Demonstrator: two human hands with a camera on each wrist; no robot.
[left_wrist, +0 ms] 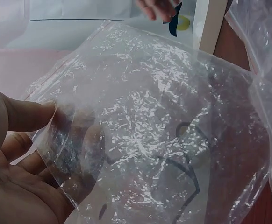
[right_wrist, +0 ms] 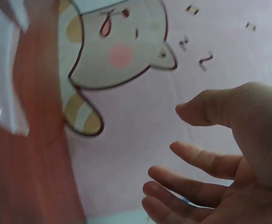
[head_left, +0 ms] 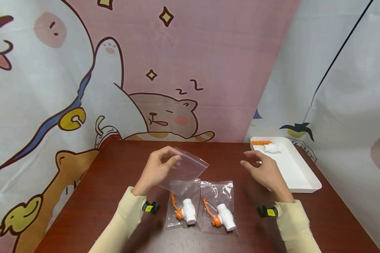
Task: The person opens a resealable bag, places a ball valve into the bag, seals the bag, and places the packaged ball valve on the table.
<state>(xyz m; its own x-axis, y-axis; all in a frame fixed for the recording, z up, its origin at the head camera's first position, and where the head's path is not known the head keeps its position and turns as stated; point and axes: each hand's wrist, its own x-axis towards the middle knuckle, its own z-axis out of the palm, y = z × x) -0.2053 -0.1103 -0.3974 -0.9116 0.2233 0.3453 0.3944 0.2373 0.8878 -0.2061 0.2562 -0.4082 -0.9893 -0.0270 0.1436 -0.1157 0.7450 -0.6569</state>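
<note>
My left hand (head_left: 158, 167) pinches a clear zip bag (head_left: 190, 165) near one edge, between thumb and fingers. In the left wrist view the bag (left_wrist: 145, 126) looks flat, with nothing inside. My right hand (head_left: 265, 172) hovers near the white tray's left side, its fingers (right_wrist: 192, 186) spread apart and holding nothing. Below the lifted bag lie two filled zip bags side by side. The left one holds a white valve (head_left: 188, 211) with an orange handle (head_left: 174, 202). A similar white valve (head_left: 226, 217) with an orange handle (head_left: 208, 208) fills the right one.
A white tray (head_left: 298, 172) stands at the right back of the brown table (head_left: 114, 196). In its far end lie a white valve body (head_left: 272, 148) and an orange handle piece (head_left: 261, 143). Behind the table hangs a printed cartoon cloth (head_left: 224, 70).
</note>
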